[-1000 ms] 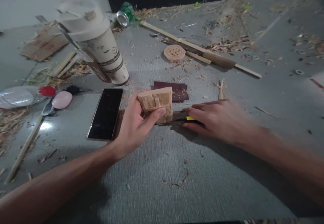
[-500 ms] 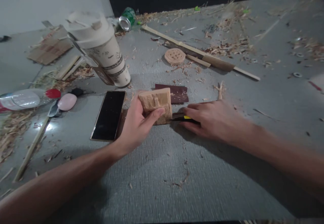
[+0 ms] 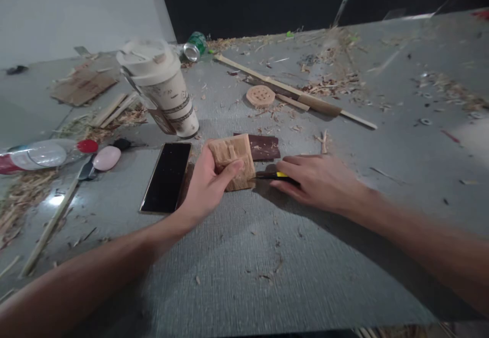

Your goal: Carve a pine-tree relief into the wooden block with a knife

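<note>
**Carved tan wooden block (image 3: 244, 150) has slim black tool with yellow band (image 3: 269, 175) at its right**

Over the grey textured tabletop (image 3: 229, 261), the bare left hand (image 3: 206, 182) grips the block from its left side, thumb across the carved face (the other fingers are mostly hidden). The bare right hand (image 3: 311, 179) is opposite, its fingers closed around the tool. The block sits between the hands, just short of a flat maroon strip (image 3: 266, 147). The tool's long axis runs sideways, its tip pointing left at the block's lower right edge; whether they touch, I cannot tell.
</note>
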`<action>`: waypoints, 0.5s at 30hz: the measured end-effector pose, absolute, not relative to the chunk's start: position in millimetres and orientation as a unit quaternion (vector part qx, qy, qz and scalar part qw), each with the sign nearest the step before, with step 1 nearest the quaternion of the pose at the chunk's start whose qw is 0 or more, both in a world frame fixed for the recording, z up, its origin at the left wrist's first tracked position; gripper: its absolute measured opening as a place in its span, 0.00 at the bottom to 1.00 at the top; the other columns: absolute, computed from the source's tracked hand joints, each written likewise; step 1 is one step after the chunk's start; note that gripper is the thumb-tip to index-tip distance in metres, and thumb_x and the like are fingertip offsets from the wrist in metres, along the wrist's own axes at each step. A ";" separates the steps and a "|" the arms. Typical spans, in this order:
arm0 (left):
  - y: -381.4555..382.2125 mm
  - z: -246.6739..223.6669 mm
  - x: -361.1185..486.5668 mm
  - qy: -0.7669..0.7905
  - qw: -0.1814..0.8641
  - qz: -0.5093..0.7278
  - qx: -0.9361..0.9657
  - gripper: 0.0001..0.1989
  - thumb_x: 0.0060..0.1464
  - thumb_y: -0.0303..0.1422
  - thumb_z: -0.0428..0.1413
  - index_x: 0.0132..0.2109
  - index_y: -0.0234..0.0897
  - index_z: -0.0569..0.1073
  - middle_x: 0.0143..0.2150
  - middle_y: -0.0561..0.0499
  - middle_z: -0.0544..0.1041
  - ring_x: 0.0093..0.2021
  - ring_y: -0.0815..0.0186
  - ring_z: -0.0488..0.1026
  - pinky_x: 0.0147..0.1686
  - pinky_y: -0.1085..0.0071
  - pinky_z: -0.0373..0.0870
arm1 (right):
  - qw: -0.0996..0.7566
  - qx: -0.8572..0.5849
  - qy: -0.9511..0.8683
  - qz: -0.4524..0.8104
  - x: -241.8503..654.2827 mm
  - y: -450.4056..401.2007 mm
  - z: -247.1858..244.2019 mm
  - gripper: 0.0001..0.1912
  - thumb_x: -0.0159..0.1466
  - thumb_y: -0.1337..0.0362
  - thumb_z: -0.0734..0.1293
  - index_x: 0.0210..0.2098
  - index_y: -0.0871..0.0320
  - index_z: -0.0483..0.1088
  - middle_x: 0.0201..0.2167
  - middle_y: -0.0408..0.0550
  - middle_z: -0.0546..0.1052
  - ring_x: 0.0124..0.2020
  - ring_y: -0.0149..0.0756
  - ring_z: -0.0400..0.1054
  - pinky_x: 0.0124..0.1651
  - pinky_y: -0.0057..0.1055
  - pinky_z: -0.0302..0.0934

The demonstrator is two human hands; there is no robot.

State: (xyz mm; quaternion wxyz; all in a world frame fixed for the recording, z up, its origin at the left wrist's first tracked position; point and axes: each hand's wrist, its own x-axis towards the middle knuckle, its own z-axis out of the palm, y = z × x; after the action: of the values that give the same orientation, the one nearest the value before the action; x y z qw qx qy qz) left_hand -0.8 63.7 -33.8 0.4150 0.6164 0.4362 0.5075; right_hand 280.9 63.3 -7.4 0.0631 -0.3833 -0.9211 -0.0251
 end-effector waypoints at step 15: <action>73.1 -41.6 3.2 0.380 0.498 0.490 0.606 0.22 0.68 0.47 0.68 0.58 0.42 0.73 0.58 0.42 0.84 0.58 0.51 0.84 0.56 0.54 0.85 | 0.006 -0.360 -0.933 -0.005 275.3 63.2 2.7 0.22 0.80 0.50 0.62 0.39 0.56 0.79 0.31 0.49 0.83 0.25 0.35 0.68 0.32 0.38 0.40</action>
State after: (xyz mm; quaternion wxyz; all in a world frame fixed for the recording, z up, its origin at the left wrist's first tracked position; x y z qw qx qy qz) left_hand 3.2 73.1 -41.6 0.4979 0.6063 0.3801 0.4899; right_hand 275.3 63.2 2.7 0.0062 -0.3596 -0.9331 -0.0048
